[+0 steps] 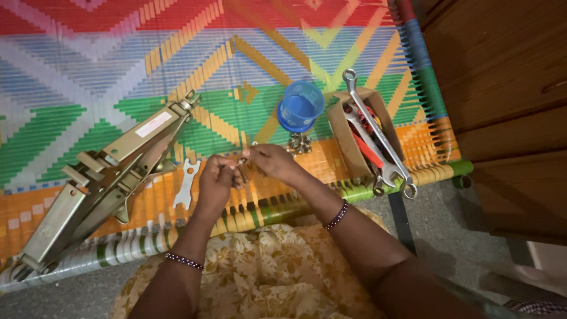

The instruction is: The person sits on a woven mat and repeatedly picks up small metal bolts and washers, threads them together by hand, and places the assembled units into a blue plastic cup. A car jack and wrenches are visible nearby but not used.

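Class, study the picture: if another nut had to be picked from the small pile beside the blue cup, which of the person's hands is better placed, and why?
Probably the right hand. It sits just below the pile of nuts by the blue cup, while the left hand is farther off, nearer the flat spanner. Both hands pinch a small bolt.

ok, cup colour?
Blue, translucent plastic cup, lying tipped on the woven mat; head view.

I note bare forearms, a dark beaded bracelet (pixel 183 260) on each wrist, and a cream floral-print garment (pixel 277 272) over the lap.
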